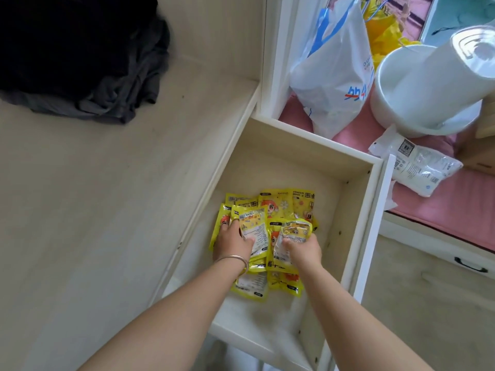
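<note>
The work is the sorting of small yellow hand-warmer packets (278, 204) in an open drawer (371, 199). All the packets in view lie inside the drawer, spread as a loose, overlapping heap across the middle of its floor. Some show a cartoon front and others a printed back. None stand in a neat stack or row, so I judge the job to be partway through: the packets are collected in one place, but squaring them up is left to do. Whether the two in hand are being laid down or lifted out cannot be told.

The left grip (233, 242), with a thin bracelet (235, 259) at the wrist, rests on the left part of the heap. It pinches a flat packet (254, 228) between thumb and fingers, printed back facing up. The right grip (302, 247) is curled around a crumpled packet (296, 230), whose top bulges out above the fingers. Both packets sit just above the heap and close beside each other, with more packets directly under and in front of both hands. A few lie nearer the person, partly hidden below the forearms.

Outside the drawer, dark folded clothes (80, 62) sit on the pale shelf to the left. A white plastic bag (332, 70) and a clear labelled pouch (417, 167) lie on a pink mat (455, 207) to the right.
</note>
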